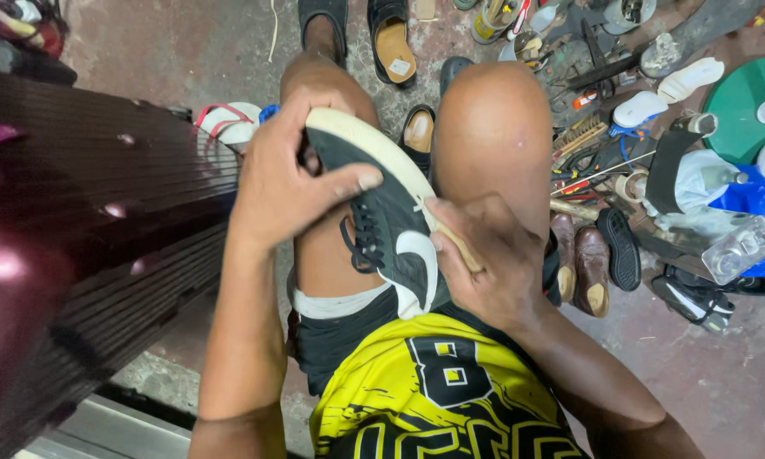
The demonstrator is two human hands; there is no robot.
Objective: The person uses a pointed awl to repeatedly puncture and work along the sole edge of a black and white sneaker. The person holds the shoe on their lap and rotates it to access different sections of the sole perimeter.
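A black sneaker [381,223] with a cream sole and a white side mark lies on its side across my lap, toe pointing away from me. My left hand [285,174] is shut on its toe end, thumb pressed over the upper. My right hand [488,259] grips the heel end and holds a thin wooden-handled tool [454,242] against the sole edge. The tool's tip is hidden between the fingers and the shoe.
A dark ribbed bench [102,221] runs along my left. The concrete floor [722,382] on the right holds several shoes, loose soles, brushes, hand tools, a clear glass bottle [739,246] and a green round lid [743,106]. Sandals [391,38] lie ahead by my feet.
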